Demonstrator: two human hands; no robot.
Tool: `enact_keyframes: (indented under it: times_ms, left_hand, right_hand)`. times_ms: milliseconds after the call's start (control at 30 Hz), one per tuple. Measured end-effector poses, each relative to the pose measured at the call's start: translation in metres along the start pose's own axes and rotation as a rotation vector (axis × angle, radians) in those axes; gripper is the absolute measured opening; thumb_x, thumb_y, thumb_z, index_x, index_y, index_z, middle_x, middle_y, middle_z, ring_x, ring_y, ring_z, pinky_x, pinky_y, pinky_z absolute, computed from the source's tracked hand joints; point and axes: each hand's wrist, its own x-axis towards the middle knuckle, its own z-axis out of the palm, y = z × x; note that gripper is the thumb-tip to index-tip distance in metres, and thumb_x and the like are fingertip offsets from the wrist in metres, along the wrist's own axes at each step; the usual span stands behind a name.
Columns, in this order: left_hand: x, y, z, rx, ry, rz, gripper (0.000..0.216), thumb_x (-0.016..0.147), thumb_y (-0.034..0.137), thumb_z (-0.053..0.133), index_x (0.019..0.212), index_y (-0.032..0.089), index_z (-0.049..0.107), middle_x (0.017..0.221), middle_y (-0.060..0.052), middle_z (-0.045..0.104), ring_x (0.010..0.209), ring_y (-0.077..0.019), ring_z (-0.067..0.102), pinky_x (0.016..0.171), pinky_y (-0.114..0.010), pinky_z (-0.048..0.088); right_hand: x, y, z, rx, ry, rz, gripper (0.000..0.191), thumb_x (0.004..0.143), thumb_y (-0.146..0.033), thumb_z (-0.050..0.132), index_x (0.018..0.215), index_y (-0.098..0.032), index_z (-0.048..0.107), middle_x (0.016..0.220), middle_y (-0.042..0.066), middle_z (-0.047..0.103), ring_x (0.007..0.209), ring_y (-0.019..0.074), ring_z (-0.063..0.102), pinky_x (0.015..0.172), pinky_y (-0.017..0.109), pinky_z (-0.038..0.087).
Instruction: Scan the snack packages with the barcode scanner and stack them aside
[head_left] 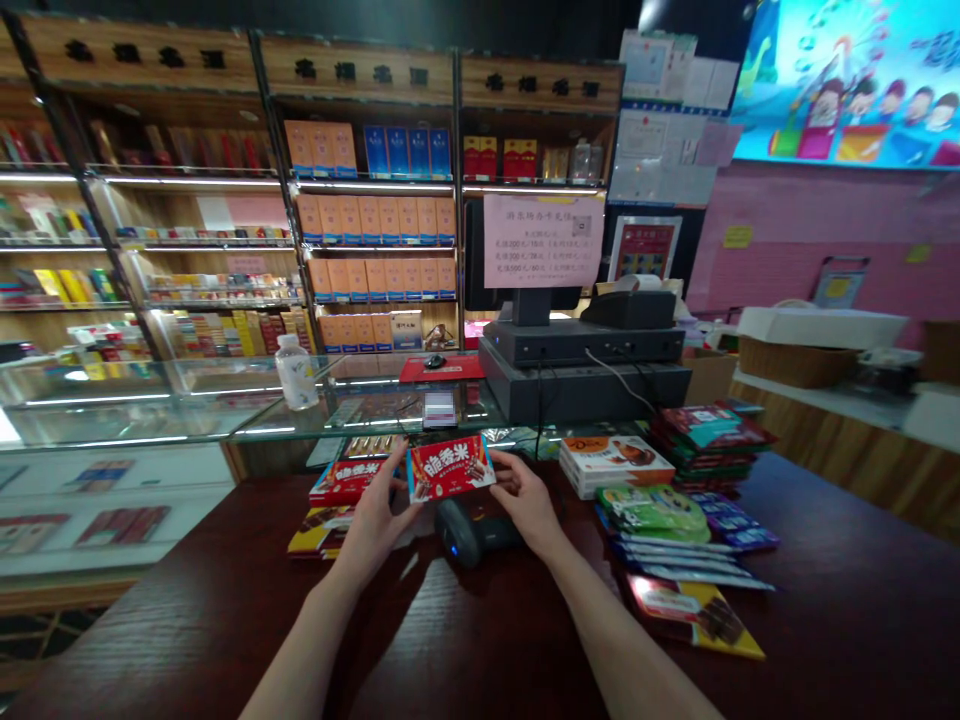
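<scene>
Between my two hands is a red chocolate box [451, 469] with white lettering, its front turned toward me. My left hand [380, 510] grips its left end with the thumb below and fingers above. My right hand [526, 500] pinches the right end. Just under the box, a black barcode scanner [459, 535] with a small blue light lies on the dark wooden counter [420, 650]. To the left, partly behind my left hand, a similar red box [341, 482] rests above yellow-and-brown chocolate packs [319, 533].
On the right lie a white-and-orange box stack [615, 465], green packets [654, 513], purple packets [731, 520], a yellow chocolate bar [697, 610] and a pile of red-green packs [712, 440]. Behind are a glass case, a bottle [297, 373] and a cash register [585, 345].
</scene>
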Motion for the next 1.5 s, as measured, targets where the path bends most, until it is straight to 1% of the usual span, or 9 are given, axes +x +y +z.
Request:
enact_keyframes:
  times_ms: [133, 267, 433, 633, 733, 867, 1067, 1233, 1500]
  left_hand:
    - [-0.001, -0.001, -0.002, -0.019, 0.009, 0.051, 0.075, 0.077, 0.033, 0.069, 0.146, 0.025, 0.041, 0.125, -0.009, 0.065, 0.112, -0.024, 0.063, 0.103, -0.044, 0.046]
    - [-0.002, 0.001, -0.001, -0.105, 0.012, 0.052, 0.07, 0.08, 0.039, 0.067, 0.143, 0.024, 0.041, 0.145, -0.011, 0.053, 0.134, -0.0247, 0.051, 0.113, -0.044, 0.038]
    - [-0.003, 0.002, 0.007, -0.192, 0.046, -0.079, 0.051, 0.084, 0.046, 0.061, 0.129, 0.025, 0.047, 0.136, -0.011, 0.062, 0.13, -0.0236, 0.056, 0.11, -0.043, 0.042]
    - [-0.003, 0.001, 0.023, -0.281, 0.16, -0.257, 0.044, 0.083, 0.059, 0.056, 0.108, 0.024, 0.051, 0.116, -0.012, 0.073, 0.115, -0.0274, 0.067, 0.098, -0.044, 0.05]
    - [-0.003, 0.002, 0.026, -0.326, 0.142, -0.256, 0.045, 0.084, 0.059, 0.054, 0.111, 0.023, 0.05, 0.112, -0.011, 0.075, 0.11, -0.0267, 0.069, 0.092, -0.042, 0.053]
    - [-0.004, -0.001, 0.028, -0.417, 0.06, -0.165, 0.045, 0.082, 0.046, 0.061, 0.118, 0.023, 0.048, 0.115, -0.009, 0.074, 0.103, -0.0224, 0.071, 0.091, -0.04, 0.054]
    - [-0.009, -0.002, 0.021, -0.12, 0.067, -0.058, 0.055, 0.087, 0.031, 0.056, 0.14, 0.027, 0.043, 0.097, 0.0, 0.073, 0.093, -0.019, 0.071, 0.09, -0.036, 0.052]
    - [-0.008, 0.007, 0.011, 0.205, -0.021, 0.061, 0.069, 0.089, 0.026, 0.055, 0.152, 0.033, 0.029, 0.092, 0.001, 0.072, 0.085, -0.02, 0.068, 0.086, -0.034, 0.05]
    - [-0.006, 0.002, 0.008, 0.337, 0.009, 0.17, 0.074, 0.087, 0.024, 0.058, 0.154, 0.034, 0.026, 0.093, 0.001, 0.071, 0.088, -0.0205, 0.067, 0.09, -0.035, 0.049]
  right_hand:
    - [-0.001, -0.007, -0.004, -0.142, 0.037, -0.098, 0.047, 0.076, -0.016, 0.058, 0.121, -0.026, 0.065, 0.119, 0.004, 0.069, 0.091, 0.0186, 0.068, 0.083, 0.033, 0.055]
    - [-0.002, -0.011, -0.007, -0.154, 0.036, -0.076, 0.041, 0.081, -0.021, 0.06, 0.121, -0.025, 0.065, 0.113, 0.004, 0.072, 0.097, 0.0211, 0.069, 0.089, 0.036, 0.054]
    - [-0.002, -0.007, -0.004, -0.089, 0.101, -0.057, 0.035, 0.085, -0.031, 0.063, 0.119, -0.023, 0.066, 0.121, 0.007, 0.071, 0.111, 0.0243, 0.066, 0.097, 0.039, 0.051]
    - [-0.005, -0.012, 0.0, -0.188, 0.184, -0.031, 0.03, 0.089, -0.041, 0.06, 0.111, -0.024, 0.07, 0.114, 0.006, 0.074, 0.106, 0.026, 0.067, 0.094, 0.039, 0.051]
    - [-0.006, -0.015, -0.002, -0.229, 0.218, -0.02, 0.03, 0.089, -0.044, 0.058, 0.109, -0.025, 0.071, 0.113, 0.005, 0.074, 0.105, 0.0261, 0.067, 0.092, 0.037, 0.051]
    - [-0.005, -0.016, -0.003, -0.24, 0.265, -0.008, 0.032, 0.089, -0.046, 0.057, 0.108, -0.023, 0.071, 0.108, 0.007, 0.074, 0.1, 0.0262, 0.068, 0.088, 0.035, 0.051]
    - [-0.004, -0.013, -0.002, -0.255, 0.267, 0.035, 0.036, 0.088, -0.045, 0.056, 0.113, -0.022, 0.07, 0.1, 0.007, 0.075, 0.091, 0.0258, 0.069, 0.082, 0.036, 0.052]
    - [-0.004, -0.015, -0.002, -0.226, 0.288, 0.048, 0.038, 0.085, -0.04, 0.057, 0.117, -0.022, 0.067, 0.091, 0.005, 0.074, 0.083, 0.0243, 0.069, 0.079, 0.036, 0.053]
    - [-0.004, -0.016, 0.002, -0.255, 0.261, 0.052, 0.035, 0.084, -0.04, 0.055, 0.112, -0.024, 0.068, 0.09, 0.005, 0.075, 0.083, 0.0241, 0.069, 0.078, 0.035, 0.051]
